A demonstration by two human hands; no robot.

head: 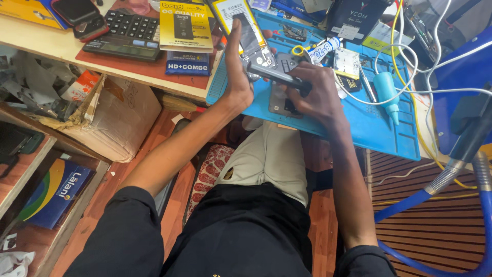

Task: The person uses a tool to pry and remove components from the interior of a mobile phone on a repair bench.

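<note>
Above the blue repair mat (369, 128), near its left end, an opened phone (259, 48) was held up off the worktop (61, 48). Its long axis ran from far left down to near right, and its exposed inner side, with a dark panel and metal parts, was turned toward the camera. The left hand (236, 66) was set edge-on along the phone's left side, fingers straight and pointing away, the thumb hidden behind the device; the phone was steadied by it rather than enclosed. The right hand (315, 95) lay just to the right and nearer, curled closed around a dark, flat, elongated piece (279, 74) whose far-left end met the phone's lower end. Whether that piece was a tool or a part of the phone could not be told. Of the two hands, the left was the one in fuller contact with the phone's body; the right was reached in from the near-right side.

Under the right hand, a second grey device (281, 102) lay flat on the mat. Farther right were seen a small white glue tube (324, 50), a circuit board (347, 62), a teal squeeze bottle (387, 90) and loose white cables (410, 56). To the left, on the worktop, a yellow packet (184, 23) and a calculator (128, 31) were placed.
</note>
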